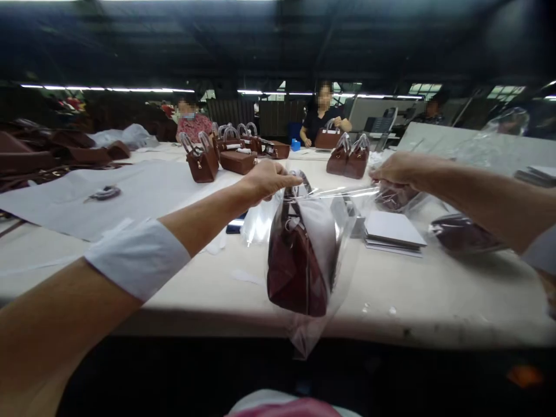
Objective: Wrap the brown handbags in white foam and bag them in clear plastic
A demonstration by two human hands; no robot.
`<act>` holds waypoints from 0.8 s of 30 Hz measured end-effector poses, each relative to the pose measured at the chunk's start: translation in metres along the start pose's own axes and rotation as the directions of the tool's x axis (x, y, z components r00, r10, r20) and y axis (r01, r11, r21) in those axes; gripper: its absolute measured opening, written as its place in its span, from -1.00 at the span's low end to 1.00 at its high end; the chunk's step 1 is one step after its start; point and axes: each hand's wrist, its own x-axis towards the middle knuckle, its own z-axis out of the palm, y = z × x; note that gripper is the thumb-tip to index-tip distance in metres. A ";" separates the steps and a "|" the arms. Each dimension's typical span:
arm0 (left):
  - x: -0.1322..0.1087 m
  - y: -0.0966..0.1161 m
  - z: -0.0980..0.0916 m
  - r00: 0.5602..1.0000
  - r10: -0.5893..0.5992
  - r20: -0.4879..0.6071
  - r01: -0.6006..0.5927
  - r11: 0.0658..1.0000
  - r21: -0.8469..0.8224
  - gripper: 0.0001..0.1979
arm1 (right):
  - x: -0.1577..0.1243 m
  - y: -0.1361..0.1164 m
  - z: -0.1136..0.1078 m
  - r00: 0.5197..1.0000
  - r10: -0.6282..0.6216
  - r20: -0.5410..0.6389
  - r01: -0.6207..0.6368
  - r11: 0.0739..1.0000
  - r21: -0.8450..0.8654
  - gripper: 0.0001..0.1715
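A dark red-brown handbag (291, 266) stands inside a clear plastic bag (343, 272) at the near edge of the table, with white sheet material along its side. My left hand (270, 178) pinches the top of the plastic, right by the handbag's wrapped handles (304, 180); whether the fingers also grip a handle I cannot tell. Off to the right, my right hand (397, 169) is closed on the other side of the plastic mouth, pulling it taut sideways. The plastic's lower corner hangs over the table edge.
Several brown handbags (202, 162) stand farther back, with two more (348, 157) at centre right. A stack of white cards (393, 229) lies near another wrapped bag (467, 231). Brown pieces (65, 150) pile up at left. A co-worker (324, 119) handles a bag across the table.
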 end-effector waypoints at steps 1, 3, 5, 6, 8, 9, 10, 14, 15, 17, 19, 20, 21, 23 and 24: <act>0.001 -0.002 0.005 0.999 -0.043 -0.007 0.042 0.999 -0.022 -0.74 | 0.000 0.005 -0.002 1.000 0.020 -0.001 -0.020 0.999 -0.033 -0.71; 0.006 0.001 0.015 0.997 -0.069 -0.038 0.065 0.994 -0.092 -0.74 | 0.002 0.015 -0.013 0.998 0.054 -0.018 -0.055 0.994 -0.096 -0.69; 0.012 0.013 0.025 0.996 -0.031 -0.088 0.010 0.974 -0.226 -0.78 | 0.007 0.024 -0.029 0.996 0.056 -0.070 -0.067 0.984 -0.167 -0.62; 0.015 0.022 0.030 0.993 0.005 -0.121 -0.042 0.951 -0.305 -0.82 | 0.010 0.029 -0.038 0.993 0.049 -0.105 -0.070 0.976 -0.205 -0.59; 0.023 0.045 0.040 0.980 0.076 -0.184 -0.152 0.884 -0.443 -0.85 | 0.019 0.039 -0.055 0.984 0.026 -0.174 -0.073 0.960 -0.269 -0.56; 0.028 0.057 0.047 0.974 0.110 -0.200 -0.196 0.853 -0.484 -0.81 | 0.023 0.044 -0.062 0.979 0.007 -0.201 -0.067 0.954 -0.293 -0.56; 0.033 0.069 0.054 0.967 0.153 -0.203 -0.237 0.833 -0.500 -0.78 | 0.028 0.048 -0.068 0.976 -0.015 -0.219 -0.056 0.947 -0.316 -0.56; 0.059 0.111 0.086 0.908 0.375 -0.187 -0.419 0.818 -0.395 -0.73 | 0.043 0.059 -0.078 0.966 -0.129 -0.226 0.030 0.917 -0.398 -0.60; 0.066 0.119 0.094 0.894 0.408 -0.189 -0.449 0.817 -0.362 -0.74 | 0.046 0.063 -0.079 0.962 -0.150 -0.227 0.044 0.909 -0.414 -0.61; 0.082 0.129 0.109 0.882 0.432 -0.186 -0.470 0.823 -0.320 -0.74 | 0.053 0.073 -0.082 0.957 -0.172 -0.234 0.055 0.899 -0.434 -0.62; 0.097 0.135 0.122 0.877 0.448 -0.171 -0.480 0.823 -0.306 -0.74 | 0.060 0.085 -0.090 0.955 -0.160 -0.249 0.035 0.897 -0.442 -0.63; 0.103 0.138 0.129 0.877 0.455 -0.156 -0.481 0.821 -0.309 -0.73 | 0.064 0.092 -0.095 0.953 -0.140 -0.270 0.007 0.898 -0.440 -0.64; 0.108 0.141 0.135 0.880 0.456 -0.131 -0.473 0.821 -0.321 -0.71 | 0.067 0.099 -0.102 0.946 -0.114 -0.304 -0.031 0.900 -0.435 -0.64; 0.118 0.150 0.150 0.898 0.438 -0.054 -0.426 0.828 -0.364 -0.66 | 0.074 0.110 -0.116 0.921 -0.050 -0.385 -0.122 0.904 -0.409 -0.63; 0.123 0.155 0.158 0.905 0.426 -0.006 -0.395 0.832 -0.389 -0.65 | 0.078 0.115 -0.123 0.910 -0.015 -0.415 -0.165 0.905 -0.393 -0.64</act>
